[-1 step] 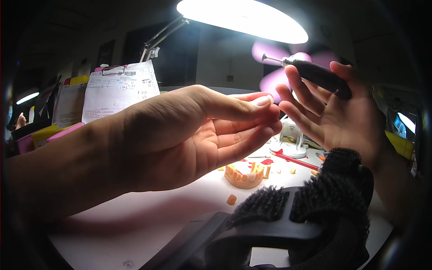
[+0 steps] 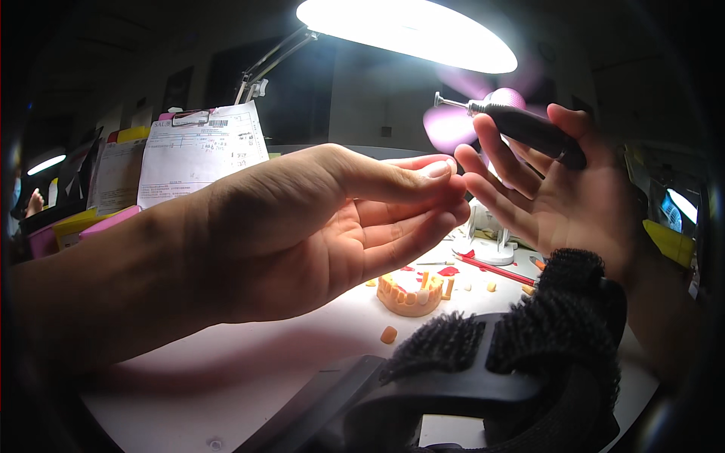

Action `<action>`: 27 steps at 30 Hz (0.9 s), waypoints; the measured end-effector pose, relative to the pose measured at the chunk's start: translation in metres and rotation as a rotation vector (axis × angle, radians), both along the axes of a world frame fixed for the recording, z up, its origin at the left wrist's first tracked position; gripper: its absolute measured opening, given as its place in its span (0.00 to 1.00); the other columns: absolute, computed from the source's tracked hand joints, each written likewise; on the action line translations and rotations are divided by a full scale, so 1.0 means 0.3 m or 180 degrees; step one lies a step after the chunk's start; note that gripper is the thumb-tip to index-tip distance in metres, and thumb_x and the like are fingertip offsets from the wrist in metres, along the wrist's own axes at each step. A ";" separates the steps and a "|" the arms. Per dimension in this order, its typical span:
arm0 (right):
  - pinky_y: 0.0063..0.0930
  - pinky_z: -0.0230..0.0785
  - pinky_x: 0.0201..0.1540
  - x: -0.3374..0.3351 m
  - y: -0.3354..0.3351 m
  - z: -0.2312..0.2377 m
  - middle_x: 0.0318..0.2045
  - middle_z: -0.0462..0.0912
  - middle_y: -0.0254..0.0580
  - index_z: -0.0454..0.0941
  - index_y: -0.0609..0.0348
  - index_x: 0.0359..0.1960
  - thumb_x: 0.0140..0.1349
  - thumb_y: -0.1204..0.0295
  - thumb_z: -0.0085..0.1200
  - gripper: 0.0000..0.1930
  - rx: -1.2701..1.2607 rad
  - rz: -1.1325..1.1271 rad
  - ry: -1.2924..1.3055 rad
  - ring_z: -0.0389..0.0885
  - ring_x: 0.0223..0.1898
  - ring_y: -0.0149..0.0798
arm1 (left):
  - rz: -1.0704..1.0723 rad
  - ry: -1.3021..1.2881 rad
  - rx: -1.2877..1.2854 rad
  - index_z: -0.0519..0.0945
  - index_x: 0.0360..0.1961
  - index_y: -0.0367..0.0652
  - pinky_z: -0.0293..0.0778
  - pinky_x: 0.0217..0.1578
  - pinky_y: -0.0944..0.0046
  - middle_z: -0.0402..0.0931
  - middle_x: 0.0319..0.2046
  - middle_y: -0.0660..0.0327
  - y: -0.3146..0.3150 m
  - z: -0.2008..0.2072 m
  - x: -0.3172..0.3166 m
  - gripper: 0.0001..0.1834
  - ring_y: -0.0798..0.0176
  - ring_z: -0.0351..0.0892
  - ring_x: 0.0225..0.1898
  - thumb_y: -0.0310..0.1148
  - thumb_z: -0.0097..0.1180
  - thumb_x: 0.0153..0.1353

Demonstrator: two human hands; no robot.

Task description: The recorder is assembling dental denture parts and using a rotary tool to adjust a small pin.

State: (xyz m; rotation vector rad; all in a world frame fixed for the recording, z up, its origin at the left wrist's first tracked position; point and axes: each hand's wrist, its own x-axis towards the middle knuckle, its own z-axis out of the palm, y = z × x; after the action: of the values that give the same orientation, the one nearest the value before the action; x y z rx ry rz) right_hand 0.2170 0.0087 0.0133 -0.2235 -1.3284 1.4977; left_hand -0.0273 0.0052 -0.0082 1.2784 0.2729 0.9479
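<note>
My left hand (image 2: 317, 219) reaches across from the left, thumb and index fingertip pinched together. A tiny pale bit shows at those fingertips, too small and covered to name. My right hand (image 2: 578, 196) is raised on the right with a dark rotary handpiece (image 2: 532, 132) lying between thumb and fingers. Its thin metal shank ends in a small flat disc-like tip (image 2: 437, 99), above my left fingertips and apart from them. Fingertips of both hands nearly meet. On the white table below stands an orange-tan dental model (image 2: 408, 299), and a loose tooth-coloured piece (image 2: 389, 334) lies in front of it.
A bright lamp (image 2: 408, 30) hangs overhead, a purple fan (image 2: 449, 128) behind the hands. Papers on a clipboard (image 2: 198, 155) stand at left. A red pencil (image 2: 495, 268) and several small pieces lie on the table. A black bristly strap (image 2: 559, 325) fills the lower right.
My right hand and the handpiece have shifted slightly left, bringing the right fingers closer to the left fingertips. My left hand has hardly moved.
</note>
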 end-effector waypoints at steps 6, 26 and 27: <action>0.58 0.80 0.63 0.028 0.016 -0.079 0.38 0.85 0.42 0.79 0.59 0.45 0.67 0.63 0.66 0.14 -0.0453 -0.0011 0.0725 0.89 0.46 0.43 | 0.0262 0.0214 0.0062 0.73 0.62 0.32 0.83 0.60 0.66 0.77 0.53 0.52 -0.005 0.024 0.020 0.21 0.62 0.82 0.57 0.26 0.60 0.71; 0.51 0.84 0.60 0.055 0.033 -0.097 0.31 0.83 0.51 0.80 0.72 0.41 0.67 0.64 0.62 0.17 -0.0020 0.0101 0.0469 0.88 0.42 0.51 | -0.0426 0.0132 0.0310 0.72 0.59 0.28 0.85 0.57 0.68 0.78 0.50 0.45 0.064 0.029 0.036 0.17 0.62 0.85 0.52 0.21 0.58 0.71; 0.50 0.85 0.59 0.037 0.001 -0.091 0.31 0.83 0.51 0.80 0.72 0.40 0.67 0.64 0.62 0.17 -0.0153 0.0089 0.0445 0.88 0.43 0.51 | -0.0430 0.0135 0.0311 0.72 0.59 0.28 0.85 0.57 0.68 0.78 0.50 0.45 0.065 0.022 0.018 0.17 0.62 0.85 0.52 0.21 0.58 0.71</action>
State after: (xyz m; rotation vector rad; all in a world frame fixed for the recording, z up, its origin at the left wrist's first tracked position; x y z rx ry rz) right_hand 0.2282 0.0088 -0.0140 -0.1288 -1.1897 1.5415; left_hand -0.0219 0.0247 -0.0017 1.3900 0.1724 0.8279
